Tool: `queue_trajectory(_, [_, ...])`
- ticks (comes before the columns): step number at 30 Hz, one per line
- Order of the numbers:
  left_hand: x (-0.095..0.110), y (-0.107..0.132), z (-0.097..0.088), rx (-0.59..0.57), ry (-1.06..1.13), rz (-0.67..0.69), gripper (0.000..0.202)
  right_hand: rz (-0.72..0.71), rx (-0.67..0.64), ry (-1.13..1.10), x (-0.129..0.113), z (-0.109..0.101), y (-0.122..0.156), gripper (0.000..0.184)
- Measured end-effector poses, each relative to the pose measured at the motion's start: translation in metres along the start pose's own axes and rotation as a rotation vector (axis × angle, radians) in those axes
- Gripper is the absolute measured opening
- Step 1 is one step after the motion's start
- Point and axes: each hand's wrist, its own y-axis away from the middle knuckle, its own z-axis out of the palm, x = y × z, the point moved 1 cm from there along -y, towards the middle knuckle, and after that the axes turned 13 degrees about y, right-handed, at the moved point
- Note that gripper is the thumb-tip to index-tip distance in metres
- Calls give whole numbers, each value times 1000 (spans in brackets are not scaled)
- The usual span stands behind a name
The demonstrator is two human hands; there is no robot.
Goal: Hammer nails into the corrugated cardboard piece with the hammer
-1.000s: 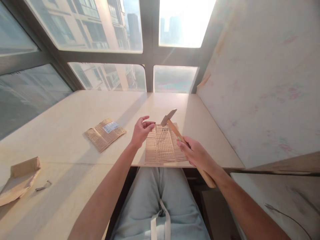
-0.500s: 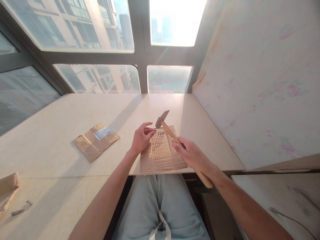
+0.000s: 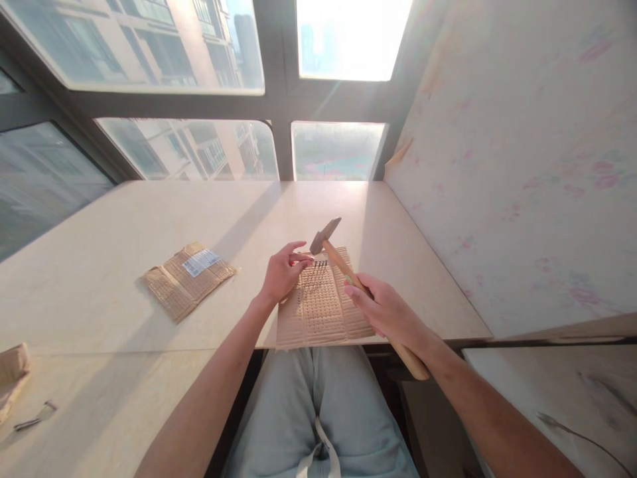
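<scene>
My right hand (image 3: pixel 381 302) is wrapped round the wooden handle of a hammer (image 3: pixel 338 257). Its dark metal head hangs just above and beside the fingertips of my left hand (image 3: pixel 283 273). Thumb and forefinger of that left hand are pinched on a small nail (image 3: pixel 312 259), mostly hidden by the fingers. Under both hands lies a corrugated cardboard sheet (image 3: pixel 359 318) pierced by many rows of small holes. Several dark nails (image 3: pixel 321 264) stand in a short row near its far edge, just right of the left fingertips, casting long shadows.
On the pale table (image 3: pixel 184 206), a second cardboard piece (image 3: pixel 174 285) with a white label lies to the left. A cardboard box (image 3: pixel 12 378) and small metal bits (image 3: pixel 30 423) sit at far left. Windows rise behind; a papered wall (image 3: pixel 527 166) bounds the right. A cable (image 3: pixel 572 431) lies lower right.
The camera view has tilted slightly. My hands, the hammer and the pinched nail keep nearly the same places over the cardboard; the hammer head stays close to the left fingertips.
</scene>
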Motion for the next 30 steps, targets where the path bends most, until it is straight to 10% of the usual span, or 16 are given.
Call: queue_trajectory(30, [-7, 2, 0, -40, -102, 71, 32, -48, -3, 163, 9, 7, 1, 24])
